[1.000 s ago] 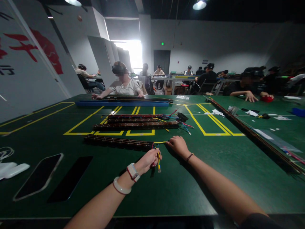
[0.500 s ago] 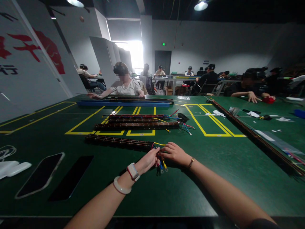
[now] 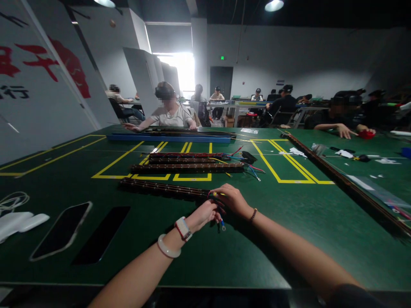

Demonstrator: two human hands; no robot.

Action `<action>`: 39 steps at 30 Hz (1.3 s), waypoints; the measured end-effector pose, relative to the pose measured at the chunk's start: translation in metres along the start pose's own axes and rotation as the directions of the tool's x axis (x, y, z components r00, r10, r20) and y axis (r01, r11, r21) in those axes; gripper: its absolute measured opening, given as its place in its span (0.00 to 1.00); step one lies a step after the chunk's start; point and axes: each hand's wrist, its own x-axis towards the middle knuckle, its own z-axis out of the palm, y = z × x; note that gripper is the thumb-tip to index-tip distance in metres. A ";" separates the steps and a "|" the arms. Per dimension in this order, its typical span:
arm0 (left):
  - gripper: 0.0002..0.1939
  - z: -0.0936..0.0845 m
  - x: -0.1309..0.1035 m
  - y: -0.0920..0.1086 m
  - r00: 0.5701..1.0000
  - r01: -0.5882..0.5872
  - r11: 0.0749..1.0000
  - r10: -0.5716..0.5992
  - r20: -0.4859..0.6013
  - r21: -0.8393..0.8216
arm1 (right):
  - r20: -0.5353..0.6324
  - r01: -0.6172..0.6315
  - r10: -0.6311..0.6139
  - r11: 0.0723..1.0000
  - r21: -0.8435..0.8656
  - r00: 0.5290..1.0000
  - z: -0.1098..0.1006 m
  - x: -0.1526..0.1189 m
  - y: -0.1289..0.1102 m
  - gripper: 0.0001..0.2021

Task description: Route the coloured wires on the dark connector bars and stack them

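Observation:
A long dark wire harness lies on the green table, its right end reaching my hands. My left hand, with a watch and a pale bangle on its arm, is closed round the loose wires at that end. Below its fingers hang wire ends with ring terminals, one with a blue sleeve. Just above and to the right, my right hand has its fingers bent and closed on the wires where they leave the harness. A bit of yellow wire shows by its fingertips; the exact grip is partly hidden.
Beyond lie more harnesses with coloured wire ends, and a blue tray. Two phones and a white object with a cable are on the left. A long harness runs along the right. Co-workers sit opposite.
My right hand has moved slightly left and up to the harness end, and the yellow wire has shifted from the hanging ends toward its fingers. The view has moved slightly.

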 end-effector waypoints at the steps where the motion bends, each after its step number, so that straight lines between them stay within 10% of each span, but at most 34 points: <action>1: 0.03 0.000 0.000 0.000 1.000 0.004 1.000 -0.004 -0.006 -0.007 | 0.003 0.014 -0.014 1.000 -0.012 1.000 0.002 0.008 -0.003 0.11; 10: 0.04 0.001 0.001 0.000 0.995 0.000 0.997 0.008 -0.098 0.076 | 0.211 0.111 -0.051 0.953 -0.282 0.976 0.027 0.075 -0.021 0.09; 21: 0.07 0.005 -0.003 0.002 0.989 0.029 0.994 -0.013 -0.147 0.106 | 0.326 0.136 0.019 0.885 -0.445 0.945 0.042 0.079 -0.033 0.10; 31: 0.10 0.003 -0.001 0.002 0.998 -0.046 0.952 0.058 -0.030 0.303 | 0.053 -0.029 0.051 0.936 -0.350 0.997 -0.005 0.022 -0.002 0.10; 39: 0.17 -0.002 -0.011 0.018 0.958 -0.095 0.579 0.276 -0.084 0.810 | 0.087 -0.237 0.276 0.919 -0.314 0.957 -0.019 -0.028 0.030 0.09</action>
